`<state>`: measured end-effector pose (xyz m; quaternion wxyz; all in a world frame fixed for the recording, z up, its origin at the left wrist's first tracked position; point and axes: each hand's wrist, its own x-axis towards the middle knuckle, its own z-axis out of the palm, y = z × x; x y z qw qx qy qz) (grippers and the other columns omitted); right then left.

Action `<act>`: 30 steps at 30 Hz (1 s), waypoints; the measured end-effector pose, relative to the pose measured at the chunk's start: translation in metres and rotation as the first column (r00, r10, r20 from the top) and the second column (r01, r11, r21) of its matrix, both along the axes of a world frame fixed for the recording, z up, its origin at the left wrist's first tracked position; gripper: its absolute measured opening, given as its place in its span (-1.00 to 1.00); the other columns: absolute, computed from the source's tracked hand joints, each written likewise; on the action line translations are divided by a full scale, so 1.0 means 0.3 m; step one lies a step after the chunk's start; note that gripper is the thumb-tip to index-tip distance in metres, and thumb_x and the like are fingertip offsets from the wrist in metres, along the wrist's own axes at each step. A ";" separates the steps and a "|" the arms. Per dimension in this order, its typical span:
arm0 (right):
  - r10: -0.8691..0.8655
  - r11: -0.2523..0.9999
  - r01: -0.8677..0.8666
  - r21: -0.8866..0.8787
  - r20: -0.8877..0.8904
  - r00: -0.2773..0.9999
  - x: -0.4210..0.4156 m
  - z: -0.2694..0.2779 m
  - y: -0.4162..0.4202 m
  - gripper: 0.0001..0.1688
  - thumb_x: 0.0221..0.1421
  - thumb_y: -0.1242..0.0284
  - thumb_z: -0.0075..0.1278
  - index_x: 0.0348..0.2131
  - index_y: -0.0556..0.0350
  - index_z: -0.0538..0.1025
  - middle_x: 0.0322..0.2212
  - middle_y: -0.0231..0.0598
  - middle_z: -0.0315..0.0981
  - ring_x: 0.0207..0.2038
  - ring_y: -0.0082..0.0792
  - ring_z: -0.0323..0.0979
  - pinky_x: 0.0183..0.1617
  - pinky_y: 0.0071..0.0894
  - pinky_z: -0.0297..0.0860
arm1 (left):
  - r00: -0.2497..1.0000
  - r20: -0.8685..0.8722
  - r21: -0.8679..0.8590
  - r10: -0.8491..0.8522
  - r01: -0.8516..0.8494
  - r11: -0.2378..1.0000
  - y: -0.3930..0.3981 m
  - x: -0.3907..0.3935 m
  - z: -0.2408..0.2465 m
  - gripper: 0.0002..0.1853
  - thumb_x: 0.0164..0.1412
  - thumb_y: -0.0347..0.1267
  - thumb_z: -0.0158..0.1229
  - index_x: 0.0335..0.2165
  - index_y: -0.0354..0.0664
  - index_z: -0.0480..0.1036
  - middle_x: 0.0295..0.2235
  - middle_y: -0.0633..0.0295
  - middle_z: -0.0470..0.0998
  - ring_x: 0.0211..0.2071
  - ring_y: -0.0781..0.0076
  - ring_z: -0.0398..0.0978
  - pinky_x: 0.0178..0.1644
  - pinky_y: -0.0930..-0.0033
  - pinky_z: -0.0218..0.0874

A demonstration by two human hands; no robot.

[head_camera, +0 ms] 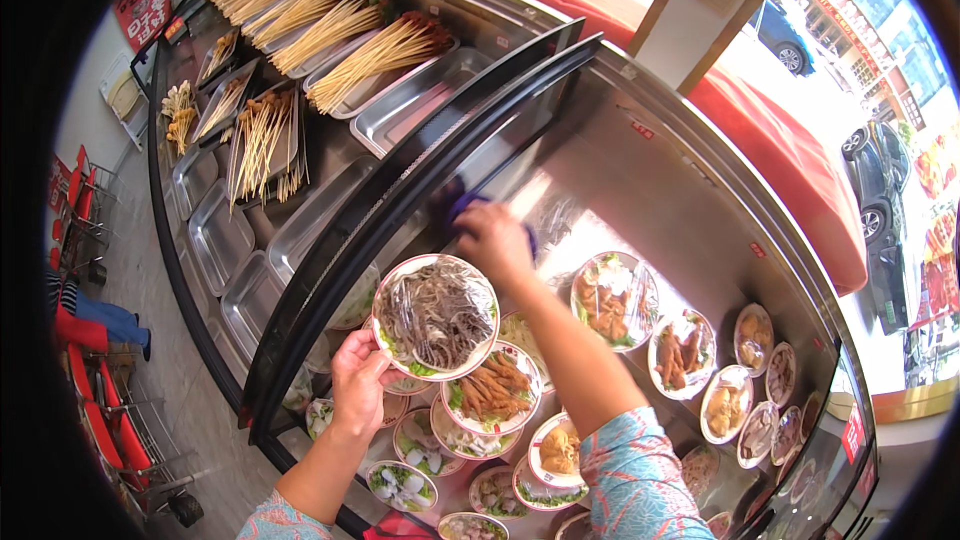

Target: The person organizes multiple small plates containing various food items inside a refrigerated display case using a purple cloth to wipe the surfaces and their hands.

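Observation:
My left hand (361,382) grips the rim of a film-covered plate of dark, stringy food with green leaves (436,317), raised over other plates. My right hand (491,232) reaches past it to the metal floor of a display case, its fingers pressed on a dark purple cloth (474,202). Just below the raised plate is a plate of chicken feet (495,390). More wrapped plates lie around: one of brown pieces with greens (609,300) right of my forearm, another of reddish-brown meat (681,356), and a plate of yellow pieces (559,451) by my right sleeve.
A black-framed glass divider (360,217) splits the case. Beyond it are bundles of wooden skewers (375,64) and steel trays (420,101). A red cloth (780,165) runs along the outer edge. At far left are red-and-metal carts (105,420) and a person's legs (112,322).

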<state>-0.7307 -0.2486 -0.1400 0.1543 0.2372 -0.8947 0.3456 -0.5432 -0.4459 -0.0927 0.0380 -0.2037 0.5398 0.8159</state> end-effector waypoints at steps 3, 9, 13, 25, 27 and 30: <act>0.089 0.983 -0.027 -0.180 0.346 0.934 0.175 -0.050 -0.096 -0.82 -0.16 0.47 0.05 -0.42 0.07 0.53 -0.42 -0.17 0.45 -0.26 -0.14 0.37 -0.16 -0.27 0.33 | 0.999 -0.008 0.026 0.031 -0.031 0.999 -0.032 0.043 0.040 -0.78 0.08 -0.55 -0.01 -0.23 -0.33 0.30 -0.33 0.15 0.48 -0.38 0.46 0.51 -0.31 0.41 0.46; -0.241 0.924 0.282 -0.260 0.178 0.954 0.047 0.140 0.111 -0.74 -0.18 0.51 0.02 -0.34 0.11 0.53 -0.38 -0.05 0.47 -0.21 -0.09 0.39 -0.07 -0.23 0.29 | 0.998 -0.044 0.056 0.041 -0.039 0.998 -0.085 0.077 0.118 -0.79 0.08 -0.58 -0.02 -0.24 -0.34 0.30 -0.33 0.14 0.47 -0.37 0.46 0.50 -0.35 0.42 0.46; -0.477 0.878 0.476 0.057 0.210 0.854 -0.171 0.109 0.364 -0.65 -0.07 0.39 -0.09 -0.22 0.09 0.47 -0.20 0.00 0.42 -0.10 -0.03 0.35 -0.01 -0.11 0.27 | 0.998 -0.061 0.116 0.015 -0.007 0.993 -0.055 0.017 0.098 -0.79 0.08 -0.57 -0.01 -0.24 -0.34 0.30 -0.35 0.17 0.46 -0.39 0.48 0.49 -0.34 0.44 0.45; -0.165 0.917 0.218 -0.335 0.179 0.970 0.249 -0.042 0.026 -0.56 -0.35 0.71 0.06 -0.30 0.21 0.47 -0.20 -0.06 0.37 -0.19 -0.06 0.36 -0.09 -0.33 0.32 | 0.992 -0.111 0.203 -0.056 0.078 0.976 0.239 -0.373 0.004 -0.80 0.06 -0.55 -0.01 -0.26 -0.31 0.31 -0.35 0.20 0.46 -0.39 0.49 0.47 -0.33 0.43 0.40; -0.162 0.978 0.189 -0.084 0.253 0.954 0.394 -0.037 -0.032 -0.53 -0.40 0.69 0.05 -0.30 0.16 0.45 -0.21 -0.07 0.36 -0.11 0.04 0.25 0.02 -0.16 0.21 | 0.992 -0.128 0.212 -0.023 0.050 0.976 0.276 -0.442 -0.013 -0.82 0.07 -0.56 0.01 -0.28 -0.31 0.31 -0.39 0.19 0.47 -0.45 0.49 0.48 -0.37 0.46 0.39; -0.244 0.929 0.300 -0.217 0.253 0.936 0.551 0.077 -0.039 -0.60 -0.32 0.66 0.07 -0.32 0.14 0.45 -0.20 -0.08 0.35 -0.14 -0.02 0.31 -0.02 -0.23 0.27 | 0.989 -0.120 0.110 -0.085 0.099 0.989 0.337 -0.527 -0.080 -0.83 0.08 -0.53 -0.01 -0.27 -0.28 0.32 -0.39 0.21 0.48 -0.43 0.48 0.48 -0.34 0.45 0.38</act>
